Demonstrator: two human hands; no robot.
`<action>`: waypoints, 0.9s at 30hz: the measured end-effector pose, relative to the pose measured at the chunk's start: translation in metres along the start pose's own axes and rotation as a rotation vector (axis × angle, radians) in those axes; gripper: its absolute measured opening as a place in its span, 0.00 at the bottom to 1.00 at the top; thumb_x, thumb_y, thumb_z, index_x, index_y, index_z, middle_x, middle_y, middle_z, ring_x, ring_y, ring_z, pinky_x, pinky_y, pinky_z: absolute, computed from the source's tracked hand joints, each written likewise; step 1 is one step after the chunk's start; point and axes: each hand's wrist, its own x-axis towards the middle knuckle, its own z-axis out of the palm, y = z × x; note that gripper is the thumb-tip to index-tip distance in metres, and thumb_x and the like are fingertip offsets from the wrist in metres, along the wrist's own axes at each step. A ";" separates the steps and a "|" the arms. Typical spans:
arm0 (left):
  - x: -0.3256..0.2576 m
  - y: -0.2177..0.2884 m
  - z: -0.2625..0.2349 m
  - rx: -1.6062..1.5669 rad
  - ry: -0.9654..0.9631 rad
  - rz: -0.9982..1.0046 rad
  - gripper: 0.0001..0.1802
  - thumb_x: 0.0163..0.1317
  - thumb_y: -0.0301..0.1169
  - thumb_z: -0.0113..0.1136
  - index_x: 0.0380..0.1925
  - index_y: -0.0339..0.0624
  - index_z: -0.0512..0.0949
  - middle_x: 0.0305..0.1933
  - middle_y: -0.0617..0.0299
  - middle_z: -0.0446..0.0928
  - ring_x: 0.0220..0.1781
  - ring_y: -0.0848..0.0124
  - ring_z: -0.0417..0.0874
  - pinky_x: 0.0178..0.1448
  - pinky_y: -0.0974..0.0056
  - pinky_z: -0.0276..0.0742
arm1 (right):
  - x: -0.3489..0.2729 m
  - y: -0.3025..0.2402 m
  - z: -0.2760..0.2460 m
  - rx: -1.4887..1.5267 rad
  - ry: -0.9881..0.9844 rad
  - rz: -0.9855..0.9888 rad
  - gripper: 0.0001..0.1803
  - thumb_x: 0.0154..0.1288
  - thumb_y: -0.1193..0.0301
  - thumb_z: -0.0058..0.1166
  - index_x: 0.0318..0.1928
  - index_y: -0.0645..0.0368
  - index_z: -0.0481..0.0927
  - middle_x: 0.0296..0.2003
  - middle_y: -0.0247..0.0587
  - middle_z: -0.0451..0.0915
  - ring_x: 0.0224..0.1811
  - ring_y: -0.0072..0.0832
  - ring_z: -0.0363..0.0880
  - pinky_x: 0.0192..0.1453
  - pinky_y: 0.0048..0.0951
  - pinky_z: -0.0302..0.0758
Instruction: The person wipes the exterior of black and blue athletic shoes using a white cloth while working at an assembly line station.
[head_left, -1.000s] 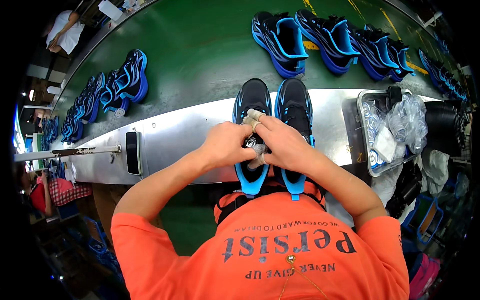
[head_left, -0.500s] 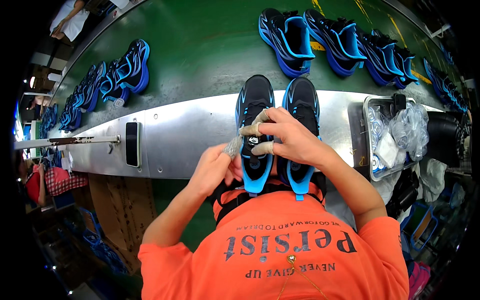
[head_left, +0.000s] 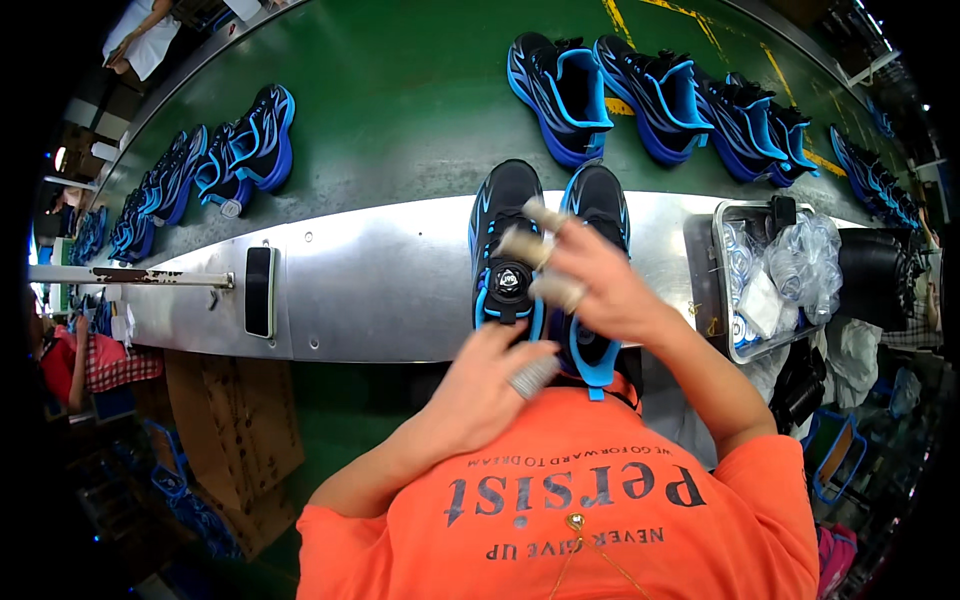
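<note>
A pair of black shoes with blue trim stands toe-away on the steel bench (head_left: 380, 280) in front of me. The left shoe (head_left: 503, 230) has a round dial on its tongue. My left hand (head_left: 480, 390) is curled at that shoe's heel, one finger wrapped in tape. My right hand (head_left: 600, 290) lies over the right shoe (head_left: 600, 195), its taped fingers spread and lifted above both tongues. Most of the right shoe is hidden under that hand.
A dark phone (head_left: 259, 291) lies on the bench to the left. A metal tray (head_left: 722, 290) of clear plastic bags sits at the right. More black-and-blue shoes (head_left: 570, 85) ride the green belt (head_left: 400, 120) beyond. Cardboard (head_left: 235, 420) lies below the bench.
My left hand has drawn back from the shoe tongues to the left shoe's heel. My right hand has shifted onto the right shoe with its fingers opened out. The dial is now uncovered.
</note>
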 end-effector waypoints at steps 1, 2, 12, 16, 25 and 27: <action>0.002 0.008 0.012 0.091 -0.003 0.044 0.22 0.70 0.45 0.53 0.60 0.50 0.75 0.51 0.36 0.73 0.53 0.41 0.76 0.52 0.47 0.76 | 0.002 -0.001 -0.010 0.103 0.133 0.005 0.18 0.73 0.69 0.51 0.60 0.57 0.78 0.60 0.46 0.75 0.64 0.39 0.72 0.66 0.35 0.69; 0.015 0.023 0.009 0.145 -0.185 -0.093 0.26 0.70 0.49 0.51 0.64 0.52 0.73 0.47 0.36 0.74 0.49 0.40 0.77 0.48 0.46 0.77 | 0.006 0.002 -0.023 0.246 0.224 0.059 0.17 0.75 0.69 0.49 0.60 0.59 0.78 0.58 0.45 0.76 0.62 0.35 0.74 0.65 0.33 0.69; 0.090 -0.025 -0.127 0.139 -0.384 -0.229 0.22 0.73 0.41 0.43 0.39 0.34 0.81 0.32 0.49 0.82 0.34 0.53 0.83 0.41 0.57 0.77 | -0.021 0.063 -0.089 0.174 0.375 0.337 0.13 0.74 0.68 0.52 0.52 0.61 0.83 0.47 0.36 0.83 0.48 0.23 0.77 0.53 0.23 0.72; 0.115 -0.121 -0.167 0.769 -0.189 -0.025 0.17 0.71 0.35 0.43 0.43 0.37 0.79 0.35 0.39 0.79 0.40 0.41 0.80 0.43 0.47 0.75 | -0.006 0.121 -0.119 -0.116 0.498 0.343 0.15 0.69 0.67 0.58 0.54 0.57 0.83 0.38 0.38 0.82 0.39 0.26 0.78 0.46 0.25 0.73; 0.251 -0.084 -0.052 0.241 0.175 0.089 0.25 0.57 0.32 0.64 0.56 0.37 0.77 0.59 0.46 0.76 0.62 0.52 0.76 0.68 0.55 0.70 | 0.009 0.193 -0.167 -0.572 0.223 0.642 0.20 0.57 0.60 0.66 0.49 0.52 0.82 0.34 0.52 0.83 0.40 0.49 0.82 0.44 0.42 0.76; 0.265 -0.105 -0.002 0.237 0.223 0.058 0.22 0.59 0.34 0.64 0.53 0.38 0.77 0.57 0.46 0.76 0.60 0.48 0.76 0.64 0.54 0.72 | 0.020 0.173 -0.155 -0.530 0.166 0.595 0.18 0.57 0.60 0.66 0.45 0.55 0.83 0.35 0.52 0.83 0.39 0.49 0.82 0.43 0.41 0.76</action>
